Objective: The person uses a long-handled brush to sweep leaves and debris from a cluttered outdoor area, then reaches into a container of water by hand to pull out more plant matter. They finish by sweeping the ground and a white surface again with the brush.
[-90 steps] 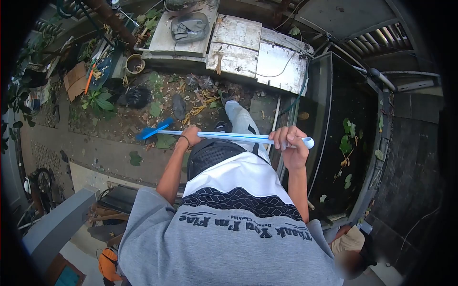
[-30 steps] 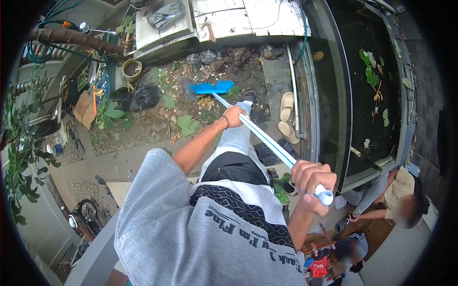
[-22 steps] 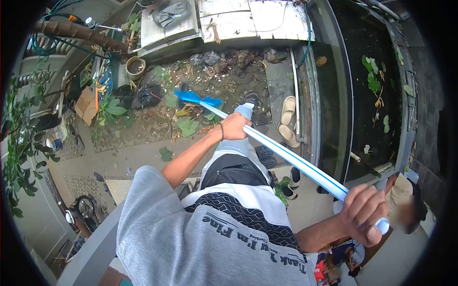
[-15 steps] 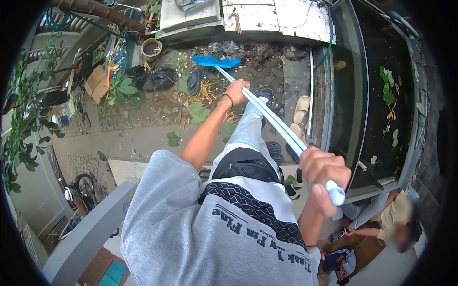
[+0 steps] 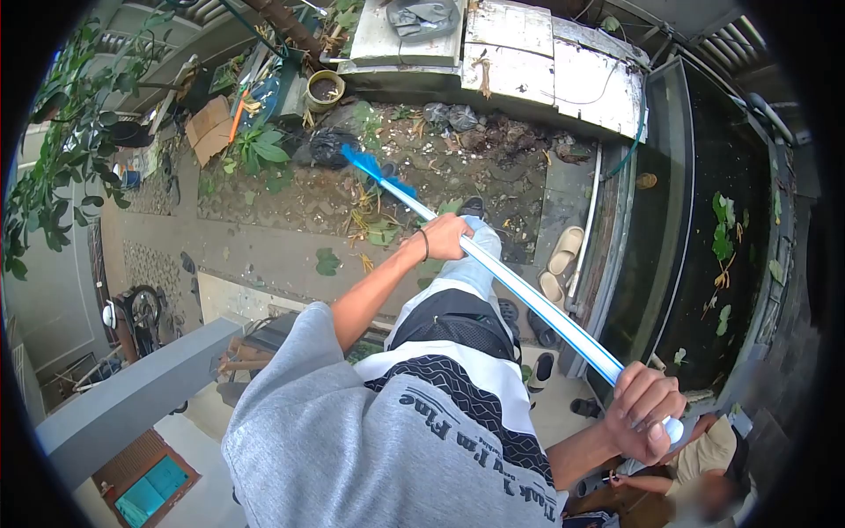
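A broom with blue bristles (image 5: 374,169) and a long white, blue-striped handle (image 5: 547,310) slants across the view. My left hand (image 5: 447,236), with a dark band at the wrist, is closed around the lower part of the handle. Near its top end, my right hand (image 5: 650,412) is wrapped round it, and the pale end cap shows beyond the fingers. The bristles are smeared by motion, low over the dirty paving (image 5: 290,198), beside a black plastic bag (image 5: 327,146). A dark slipper is partly hidden behind them.
Leaves and litter lie scattered on the paving. A yellowish pot (image 5: 324,90) and cardboard (image 5: 209,128) are at upper left. Beige clogs (image 5: 565,250) lie beside a dark water tank (image 5: 704,238) on the right. At lower right a person (image 5: 704,458) sits.
The broom head has swung left and nearer to me, toward the black bag. My right hand has moved outward to the right with the handle's top. Both hands keep their grip.
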A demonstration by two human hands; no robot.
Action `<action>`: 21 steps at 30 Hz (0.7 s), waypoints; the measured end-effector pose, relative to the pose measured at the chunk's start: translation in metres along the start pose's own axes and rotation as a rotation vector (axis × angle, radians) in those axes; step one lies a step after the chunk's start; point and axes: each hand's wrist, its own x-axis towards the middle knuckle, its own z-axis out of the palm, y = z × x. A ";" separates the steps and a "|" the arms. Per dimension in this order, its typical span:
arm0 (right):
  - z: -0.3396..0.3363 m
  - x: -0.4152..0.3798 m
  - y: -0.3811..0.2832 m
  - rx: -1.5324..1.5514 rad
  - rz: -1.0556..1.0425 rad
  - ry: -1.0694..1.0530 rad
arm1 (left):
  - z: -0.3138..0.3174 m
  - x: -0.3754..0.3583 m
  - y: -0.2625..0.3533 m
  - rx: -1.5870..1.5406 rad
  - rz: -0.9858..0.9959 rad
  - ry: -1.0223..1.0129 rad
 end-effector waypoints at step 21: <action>0.093 -0.013 0.083 -0.345 -0.070 0.241 | 0.009 -0.005 -0.162 -0.040 -0.285 -0.175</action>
